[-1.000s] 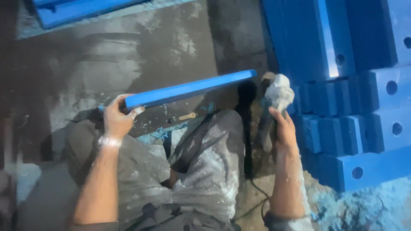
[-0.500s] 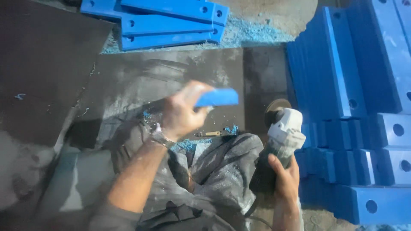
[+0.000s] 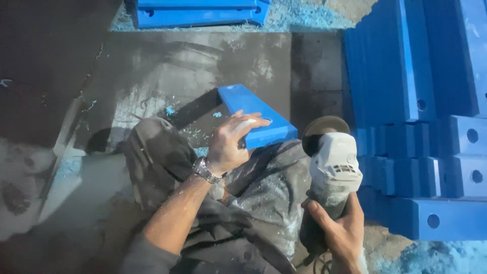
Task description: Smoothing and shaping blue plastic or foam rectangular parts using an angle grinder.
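- The left hand (image 3: 229, 144) lies with fingers spread flat on the near end of a blue plastic block (image 3: 256, 115), pressing it against the person's knee.
- A wristwatch (image 3: 207, 171) sits on that wrist.
- The block slants from the hand toward 11 o'clock, its far end over the dark grey slab (image 3: 167, 71).
- The right hand (image 3: 339, 229), at 4 o'clock from the left, is closed around the body of a grey angle grinder (image 3: 331, 172).
- The grinder's disc points to 12 o'clock, just beside the block's near corner; whether they touch is unclear.
- Stacked blue blocks (image 3: 431, 127) stand at 3 o'clock.
- More blue pieces (image 3: 198, 12) lie at 12 o'clock.
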